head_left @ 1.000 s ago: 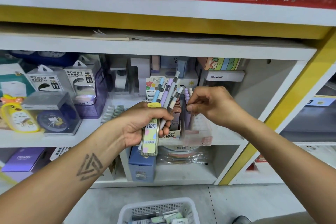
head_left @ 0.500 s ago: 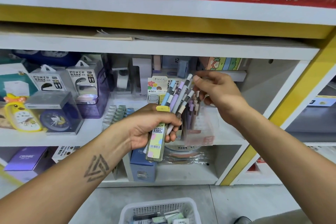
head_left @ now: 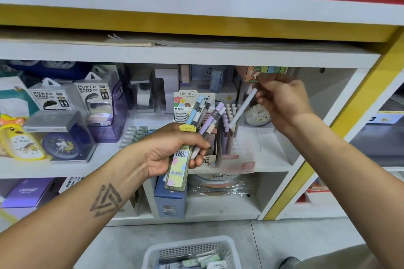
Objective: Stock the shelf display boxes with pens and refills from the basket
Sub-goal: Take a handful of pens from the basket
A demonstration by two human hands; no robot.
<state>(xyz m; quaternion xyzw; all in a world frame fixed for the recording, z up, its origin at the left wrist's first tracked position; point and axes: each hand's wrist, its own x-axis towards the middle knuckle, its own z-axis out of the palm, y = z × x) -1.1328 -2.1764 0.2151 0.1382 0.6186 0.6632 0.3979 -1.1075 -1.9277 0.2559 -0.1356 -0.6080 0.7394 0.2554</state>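
Several pens (head_left: pixel 227 129) upright in display box (head_left: pixel 238 162); basket (head_left: pixel 192 251) holds packets.

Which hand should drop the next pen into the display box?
Right. The right hand already pinches a white pen just above the clear display box; the left hand is full, gripping the pen bundle.

Power bank boxes (head_left: pixel 72 98), yellow duck clock (head_left: pixel 19 140), boxed blue clock (head_left: pixel 61 144) on shelf.

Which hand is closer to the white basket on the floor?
Left. The left hand grips pens above the white basket; the right hand is higher and further right, pinching a white pen.
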